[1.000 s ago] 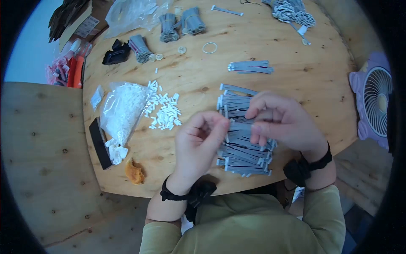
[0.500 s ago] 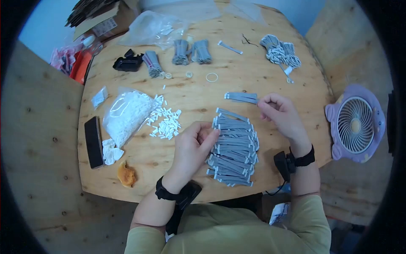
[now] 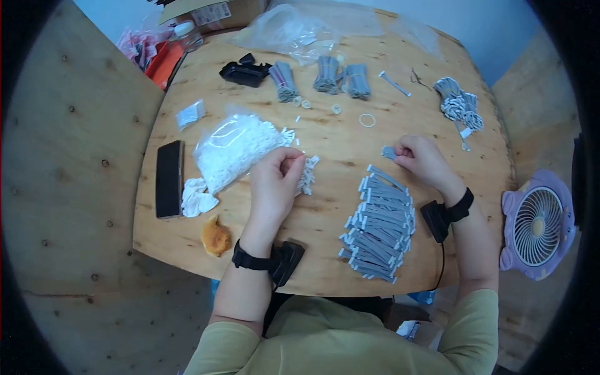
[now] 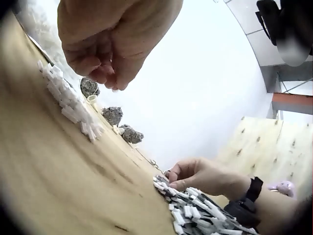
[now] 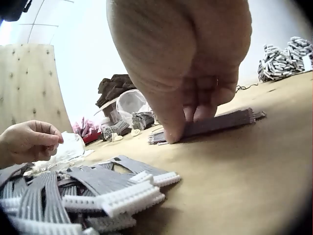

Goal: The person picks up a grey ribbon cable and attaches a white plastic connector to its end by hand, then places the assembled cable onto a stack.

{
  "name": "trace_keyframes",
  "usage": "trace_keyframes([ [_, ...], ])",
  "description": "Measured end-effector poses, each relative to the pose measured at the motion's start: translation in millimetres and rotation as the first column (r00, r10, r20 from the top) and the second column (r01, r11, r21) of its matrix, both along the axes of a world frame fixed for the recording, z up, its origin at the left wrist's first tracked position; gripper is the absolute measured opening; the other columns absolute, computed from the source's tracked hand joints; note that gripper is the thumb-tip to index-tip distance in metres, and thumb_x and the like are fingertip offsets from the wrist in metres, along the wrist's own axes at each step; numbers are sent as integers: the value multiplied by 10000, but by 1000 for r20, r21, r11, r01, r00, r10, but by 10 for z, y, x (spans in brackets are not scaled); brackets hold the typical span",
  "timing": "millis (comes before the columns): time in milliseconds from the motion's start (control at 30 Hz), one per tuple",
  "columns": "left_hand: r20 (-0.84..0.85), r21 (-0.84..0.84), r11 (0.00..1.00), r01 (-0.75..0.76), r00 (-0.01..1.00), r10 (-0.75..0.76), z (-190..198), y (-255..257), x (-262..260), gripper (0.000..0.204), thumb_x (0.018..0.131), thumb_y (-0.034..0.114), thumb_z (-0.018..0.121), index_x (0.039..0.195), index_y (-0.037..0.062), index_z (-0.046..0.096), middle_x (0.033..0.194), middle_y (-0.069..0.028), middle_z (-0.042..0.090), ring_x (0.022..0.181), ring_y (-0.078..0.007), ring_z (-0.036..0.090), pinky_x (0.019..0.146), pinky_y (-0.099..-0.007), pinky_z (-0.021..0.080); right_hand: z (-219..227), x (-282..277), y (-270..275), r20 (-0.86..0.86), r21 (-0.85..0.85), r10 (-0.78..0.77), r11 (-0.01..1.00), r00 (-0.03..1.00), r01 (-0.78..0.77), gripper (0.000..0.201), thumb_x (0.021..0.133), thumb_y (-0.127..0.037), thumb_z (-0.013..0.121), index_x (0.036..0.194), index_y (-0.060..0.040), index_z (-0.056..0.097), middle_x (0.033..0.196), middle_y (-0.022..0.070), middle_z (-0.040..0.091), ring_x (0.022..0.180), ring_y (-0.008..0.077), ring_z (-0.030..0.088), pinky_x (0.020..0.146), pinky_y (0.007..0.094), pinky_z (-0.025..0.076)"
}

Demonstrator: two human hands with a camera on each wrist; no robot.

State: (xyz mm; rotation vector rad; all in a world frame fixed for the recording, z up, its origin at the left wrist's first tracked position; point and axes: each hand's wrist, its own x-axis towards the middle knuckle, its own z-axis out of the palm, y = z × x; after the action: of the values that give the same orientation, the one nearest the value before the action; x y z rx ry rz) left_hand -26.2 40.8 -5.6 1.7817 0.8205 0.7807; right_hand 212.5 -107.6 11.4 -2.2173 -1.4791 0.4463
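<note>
My left hand (image 3: 273, 184) is raised beside the loose white pieces (image 3: 307, 176), fingers curled and thumb against the fingertips; a tiny white piece (image 4: 115, 89) shows at the tips in the left wrist view. With thumb and fingers my right hand (image 3: 426, 164) grips a small stack of grey flat cables (image 3: 388, 152) low at the table, above the big pile. In the right wrist view this stack (image 5: 220, 123) lies flat, thumb on its near side. The big pile of grey cables with white connectors (image 3: 381, 225) is spread between the hands, touched by neither.
Left on the table (image 3: 325, 250) are a bag of white pieces (image 3: 237, 147), a phone (image 3: 169, 179), crumpled tissue (image 3: 197, 198) and an orange-brown item (image 3: 215, 236). Tied cable bundles (image 3: 327, 75) and a black holder (image 3: 245, 72) stand behind; a purple fan (image 3: 537, 225) is at right.
My left hand has moved from the cable pile left to the white pieces. My right hand, over the pile a second ago, has moved up to the small stack. The head view has shifted.
</note>
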Motion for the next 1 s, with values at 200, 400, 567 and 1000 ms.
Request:
trace_keyframes([
  [200, -151, 436, 896, 88, 988, -24, -82, 25, 57, 74, 666, 53, 619, 737, 40, 605, 668, -82, 541, 651, -198, 504, 588, -289, 399, 89, -117, -40, 11, 23, -21, 1000, 1000, 20, 90, 676, -43, 567, 681, -11, 483, 656, 121, 516, 623, 258, 509, 554, 335, 395],
  [400, -212, 579, 808, 107, 977, 23, -152, 4, 202, 81, 624, 72, 642, 676, 51, 584, 648, -77, 512, 696, -256, 459, 646, -341, 371, 136, -163, -108, -110, 115, -56, 991, 992, 69, 50, 720, -49, 534, 724, -10, 503, 674, 127, 506, 636, 263, 502, 569, 331, 396],
  [567, -237, 597, 800, 67, 967, 96, -178, -21, 259, 79, 626, 75, 639, 662, 41, 578, 647, -83, 516, 684, -256, 459, 632, -343, 370, 48, -98, -189, 6, 266, -33, 964, 999, 30, 45, 716, -50, 539, 733, -10, 528, 690, 113, 500, 653, 243, 500, 586, 320, 402],
  [1000, -307, 449, 880, 157, 952, -13, -137, 17, 126, 134, 614, 92, 629, 727, 36, 582, 680, -85, 523, 724, -241, 455, 650, -329, 375, 61, -166, -93, 12, 8, 39, 999, 999, -39, 82, 638, -30, 570, 618, -18, 492, 674, 113, 494, 646, 262, 486, 589, 340, 400],
])
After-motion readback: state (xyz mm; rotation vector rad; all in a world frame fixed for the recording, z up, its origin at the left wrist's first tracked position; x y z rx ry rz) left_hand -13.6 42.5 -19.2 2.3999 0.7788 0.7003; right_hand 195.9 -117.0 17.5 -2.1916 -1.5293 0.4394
